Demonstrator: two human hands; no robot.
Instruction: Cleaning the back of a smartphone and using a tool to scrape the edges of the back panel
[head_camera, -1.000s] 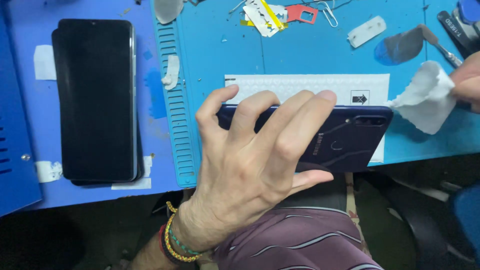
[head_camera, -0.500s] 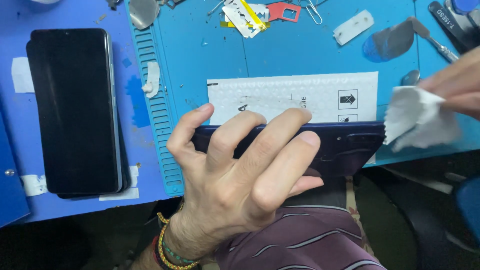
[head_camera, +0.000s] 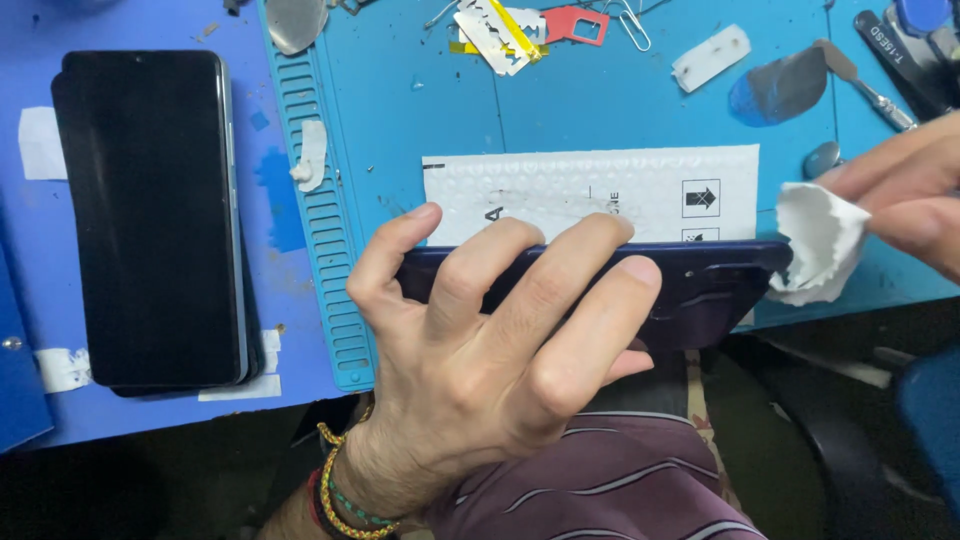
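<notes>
The phone (head_camera: 700, 290) in the hands is dark navy blue. The cloth (head_camera: 815, 240) is white. The mat (head_camera: 400, 130) is bright blue with a ribbed edge. A second phone (head_camera: 150, 215) has a black screen. The label sheet (head_camera: 590, 190) is white with black arrows. The shirt (head_camera: 600, 490) is maroon with thin pale stripes.

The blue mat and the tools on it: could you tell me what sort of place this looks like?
Probably a phone repair bench: a ridged blue work mat, a black phone lying beside it, and metal prying tools with razor blades at the far edge.
</notes>
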